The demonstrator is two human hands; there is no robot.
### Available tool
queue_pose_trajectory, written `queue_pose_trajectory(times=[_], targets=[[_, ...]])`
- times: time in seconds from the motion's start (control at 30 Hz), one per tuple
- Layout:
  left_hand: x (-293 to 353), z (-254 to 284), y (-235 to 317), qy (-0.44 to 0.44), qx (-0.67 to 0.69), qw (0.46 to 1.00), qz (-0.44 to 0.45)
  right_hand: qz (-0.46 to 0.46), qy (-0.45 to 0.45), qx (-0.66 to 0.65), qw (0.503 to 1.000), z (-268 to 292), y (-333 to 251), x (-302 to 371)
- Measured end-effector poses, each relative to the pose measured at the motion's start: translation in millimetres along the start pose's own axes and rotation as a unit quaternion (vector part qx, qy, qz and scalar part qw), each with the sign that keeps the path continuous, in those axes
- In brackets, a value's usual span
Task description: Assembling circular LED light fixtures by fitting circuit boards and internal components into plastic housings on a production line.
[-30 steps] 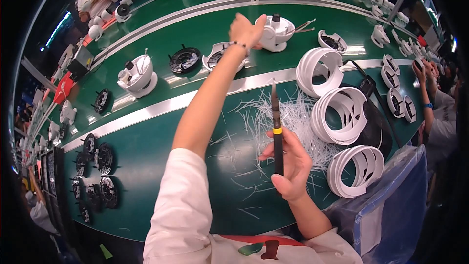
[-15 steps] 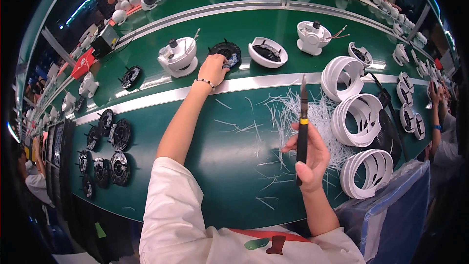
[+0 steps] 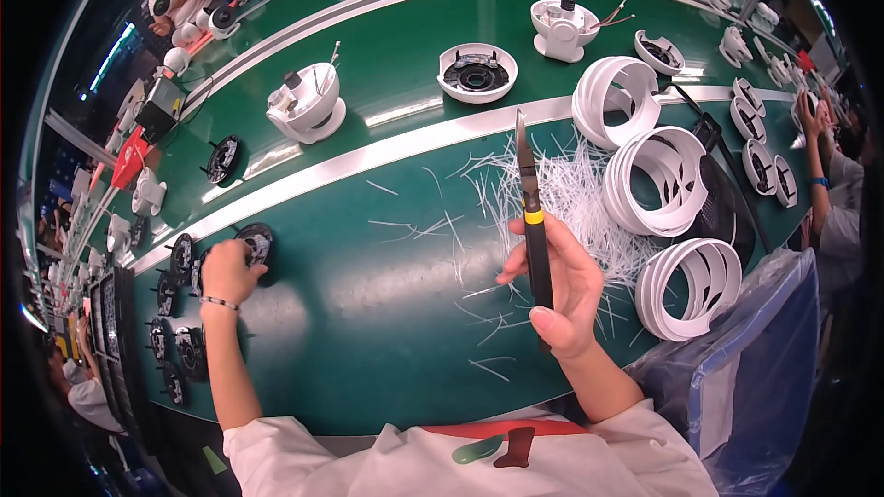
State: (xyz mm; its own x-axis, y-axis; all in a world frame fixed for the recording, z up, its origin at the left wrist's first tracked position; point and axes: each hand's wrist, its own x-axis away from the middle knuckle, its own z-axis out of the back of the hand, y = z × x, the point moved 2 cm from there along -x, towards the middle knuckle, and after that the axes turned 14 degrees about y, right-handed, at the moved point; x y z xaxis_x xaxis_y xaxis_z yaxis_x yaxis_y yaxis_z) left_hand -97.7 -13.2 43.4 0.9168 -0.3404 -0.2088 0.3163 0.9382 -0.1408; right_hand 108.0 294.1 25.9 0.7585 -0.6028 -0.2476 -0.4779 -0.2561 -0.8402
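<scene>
The left hand is palm down; the right hand is palm up, fingers curled.

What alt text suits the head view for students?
A person's left hand holds a round black disc at a green workbench; the right hand holds a pointed black-and-yellow tool near piled thin white strips.

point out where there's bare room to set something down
The middle of the green bench, between the left hand and the white strip pile, barring some loose strips. Also behind the metal rail, between a white housing and a white cup. Crowded: black discs at left, white ring stacks at right.
</scene>
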Motion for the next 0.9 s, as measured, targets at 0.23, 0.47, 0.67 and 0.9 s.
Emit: queue_pose_trajectory(times=[0.23, 0.47, 0.67, 0.9], targets=[[-87.0, 6.1, 49.8, 0.287, 0.193, 0.933, -0.095, -0.002, 0.018, -0.003, 1.000, 2.1, 2.8, 0.6], [-113.1, -21.5, 268.9, 0.376, 0.226, 0.838, -0.325, 0.058, 0.076, -0.045, 0.994, 8.6, 0.1, -12.0], [-167.8, -52.5, 332.9, 0.365, 0.172, 0.842, -0.358, 0.056, 0.091, -0.062, 0.992, 21.7, 4.3, -16.1], [-182.0, -64.4, 359.9, 0.230, 0.104, 0.899, -0.358, 0.017, 0.094, -0.054, 0.994, 21.6, -3.3, -17.2]])
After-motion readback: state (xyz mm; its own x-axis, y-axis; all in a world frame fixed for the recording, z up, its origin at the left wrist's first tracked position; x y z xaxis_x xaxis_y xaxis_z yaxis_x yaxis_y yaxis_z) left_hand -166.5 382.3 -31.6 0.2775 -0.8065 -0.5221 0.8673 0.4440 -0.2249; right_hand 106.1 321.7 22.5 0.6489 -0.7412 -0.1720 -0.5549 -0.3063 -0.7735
